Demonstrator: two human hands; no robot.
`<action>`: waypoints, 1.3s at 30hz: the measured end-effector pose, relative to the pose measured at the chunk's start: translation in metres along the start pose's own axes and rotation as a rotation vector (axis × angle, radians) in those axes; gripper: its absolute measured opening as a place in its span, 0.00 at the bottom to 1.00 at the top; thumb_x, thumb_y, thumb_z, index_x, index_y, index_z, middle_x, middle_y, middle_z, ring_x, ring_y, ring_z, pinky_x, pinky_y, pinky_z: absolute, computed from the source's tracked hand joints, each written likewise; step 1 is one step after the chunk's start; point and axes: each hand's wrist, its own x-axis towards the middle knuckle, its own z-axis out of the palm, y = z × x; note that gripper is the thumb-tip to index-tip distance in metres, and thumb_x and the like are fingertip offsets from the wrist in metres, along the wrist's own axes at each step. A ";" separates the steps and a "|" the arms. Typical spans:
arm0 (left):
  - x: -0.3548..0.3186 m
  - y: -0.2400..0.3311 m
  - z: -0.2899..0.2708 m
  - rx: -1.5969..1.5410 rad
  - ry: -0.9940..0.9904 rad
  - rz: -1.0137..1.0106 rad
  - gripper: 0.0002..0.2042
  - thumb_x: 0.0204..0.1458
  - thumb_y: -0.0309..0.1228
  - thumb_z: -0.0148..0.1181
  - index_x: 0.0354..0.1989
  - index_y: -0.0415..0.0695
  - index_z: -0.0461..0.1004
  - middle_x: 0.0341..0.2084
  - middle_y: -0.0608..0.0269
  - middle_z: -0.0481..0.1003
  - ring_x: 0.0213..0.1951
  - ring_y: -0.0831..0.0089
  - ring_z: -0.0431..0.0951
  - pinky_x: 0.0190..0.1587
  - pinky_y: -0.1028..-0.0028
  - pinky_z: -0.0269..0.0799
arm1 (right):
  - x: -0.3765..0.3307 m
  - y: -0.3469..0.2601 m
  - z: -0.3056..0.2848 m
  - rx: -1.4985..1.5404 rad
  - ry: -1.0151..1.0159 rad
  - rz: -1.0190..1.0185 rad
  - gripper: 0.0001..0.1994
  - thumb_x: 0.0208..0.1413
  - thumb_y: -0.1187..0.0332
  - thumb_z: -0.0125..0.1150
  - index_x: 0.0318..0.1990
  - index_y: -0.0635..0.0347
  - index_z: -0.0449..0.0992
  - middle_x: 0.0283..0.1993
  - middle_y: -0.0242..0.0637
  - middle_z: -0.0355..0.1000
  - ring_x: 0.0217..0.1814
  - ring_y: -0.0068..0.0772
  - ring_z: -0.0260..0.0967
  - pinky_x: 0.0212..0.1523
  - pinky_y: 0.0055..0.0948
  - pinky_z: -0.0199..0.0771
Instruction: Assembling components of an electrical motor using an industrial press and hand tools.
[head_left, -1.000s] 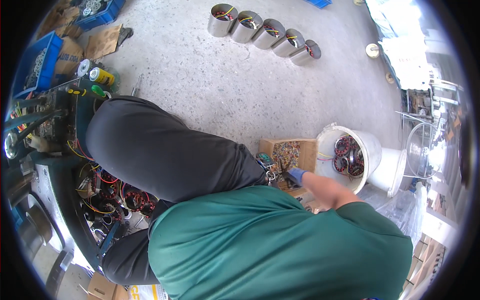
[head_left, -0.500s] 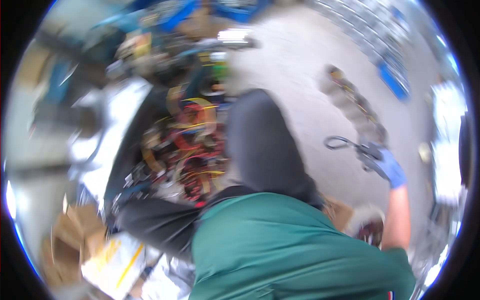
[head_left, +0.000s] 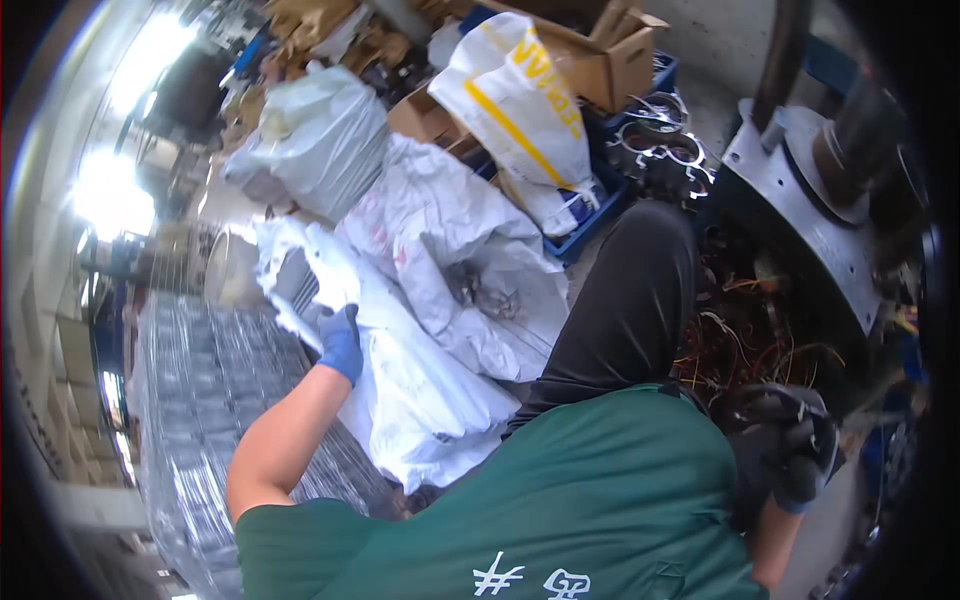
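On the left, my left hand (head_left: 343, 345), in a blue glove, grips the upper part of a large crumpled white sack (head_left: 425, 410) and holds its edge up. A second whitish sack (head_left: 450, 250), spread out with small dark bits on it, lies against the first. At the lower right, my right hand (head_left: 800, 465), in a dark-palmed glove, is curled beside my leg around something dark and looped. Blur and the dark surroundings hide what it is. Near that hand lies a heap of loose wires (head_left: 735, 330) in red, yellow and black.
A film-wrapped grey stack (head_left: 215, 400) stands at the left. Beyond the sacks are a stuffed pale bag (head_left: 315, 140), a white and yellow bag (head_left: 520, 110), a blue crate (head_left: 590, 230) and a cardboard box (head_left: 625, 65). A metal machine base (head_left: 800, 210) rises at the right.
My view has swung left from the wires and bare floor to the sacks. My left hand has come into view on the white sack. My right hand is now drawn in beside my leg.
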 end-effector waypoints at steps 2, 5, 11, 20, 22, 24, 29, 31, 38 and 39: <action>0.007 -0.008 -0.002 -0.051 0.079 0.055 0.18 0.44 0.17 0.63 0.47 0.34 0.72 0.40 0.57 0.77 0.39 0.66 0.77 0.44 0.68 0.74 | 0.064 0.020 0.045 0.282 -0.162 0.031 0.27 0.47 0.56 0.75 0.49 0.68 0.77 0.59 0.65 0.71 0.53 0.62 0.76 0.58 0.52 0.75; 0.012 -0.012 -0.009 -0.146 0.217 -0.016 0.19 0.39 0.14 0.60 0.45 0.34 0.74 0.38 0.59 0.76 0.36 0.67 0.75 0.41 0.68 0.73 | 0.130 0.021 0.125 0.583 -0.331 0.324 0.32 0.45 0.64 0.75 0.58 0.67 0.69 0.64 0.68 0.66 0.55 0.66 0.75 0.60 0.58 0.74; 0.025 -0.010 -0.001 -0.219 0.249 -0.099 0.16 0.36 0.15 0.60 0.39 0.35 0.75 0.34 0.59 0.76 0.37 0.64 0.75 0.43 0.67 0.71 | 0.196 0.084 0.219 0.628 -0.688 0.566 0.30 0.42 0.77 0.64 0.58 0.65 0.68 0.49 0.51 0.73 0.51 0.53 0.76 0.58 0.49 0.76; 0.009 -0.001 -0.012 -0.264 0.160 -0.109 0.27 0.39 0.16 0.62 0.55 0.32 0.71 0.47 0.54 0.75 0.45 0.59 0.77 0.50 0.67 0.73 | 0.210 0.185 0.320 -0.180 -0.973 0.499 0.23 0.57 0.62 0.64 0.57 0.60 0.69 0.42 0.41 0.74 0.42 0.28 0.73 0.41 0.29 0.74; 0.001 0.002 -0.019 -0.136 0.031 -0.137 0.32 0.46 0.25 0.68 0.63 0.31 0.67 0.55 0.49 0.74 0.52 0.57 0.77 0.57 0.66 0.71 | 0.210 0.177 0.340 -0.391 -0.992 0.477 0.31 0.63 0.48 0.60 0.65 0.60 0.67 0.46 0.45 0.76 0.43 0.31 0.75 0.40 0.30 0.76; -0.012 0.003 -0.031 0.112 -0.055 -0.066 0.36 0.48 0.31 0.71 0.65 0.30 0.64 0.57 0.46 0.73 0.56 0.56 0.75 0.60 0.65 0.70 | 0.214 0.191 0.348 -0.251 -1.057 0.619 0.30 0.63 0.49 0.59 0.67 0.58 0.68 0.47 0.45 0.76 0.44 0.32 0.75 0.43 0.30 0.76; -0.066 0.022 -0.049 0.595 -0.102 0.052 0.35 0.57 0.31 0.68 0.70 0.35 0.58 0.62 0.52 0.68 0.62 0.64 0.69 0.66 0.64 0.65 | 0.246 0.214 0.385 -0.193 -1.417 0.437 0.29 0.62 0.65 0.58 0.71 0.57 0.65 0.37 0.31 0.72 0.42 0.21 0.70 0.41 0.27 0.76; -0.083 0.024 -0.066 0.566 -0.107 0.119 0.39 0.55 0.36 0.70 0.72 0.36 0.57 0.63 0.45 0.66 0.65 0.57 0.67 0.68 0.61 0.62 | 0.248 0.209 0.386 -0.210 -1.443 0.503 0.30 0.58 0.69 0.64 0.69 0.58 0.68 0.39 0.31 0.74 0.41 0.21 0.71 0.42 0.27 0.76; -0.164 0.055 -0.063 0.895 -0.138 0.451 0.34 0.43 0.39 0.76 0.57 0.38 0.67 0.58 0.43 0.67 0.60 0.47 0.67 0.64 0.53 0.62 | 0.234 0.182 0.384 -0.476 -1.564 0.489 0.28 0.50 0.63 0.79 0.58 0.62 0.77 0.39 0.37 0.80 0.42 0.26 0.76 0.48 0.32 0.76; -0.173 0.056 -0.056 0.911 -0.143 0.504 0.33 0.41 0.40 0.77 0.54 0.38 0.68 0.57 0.43 0.67 0.59 0.47 0.66 0.62 0.52 0.62 | 0.233 0.181 0.385 -0.479 -1.566 0.492 0.28 0.50 0.63 0.79 0.58 0.62 0.77 0.39 0.37 0.80 0.42 0.26 0.76 0.48 0.32 0.76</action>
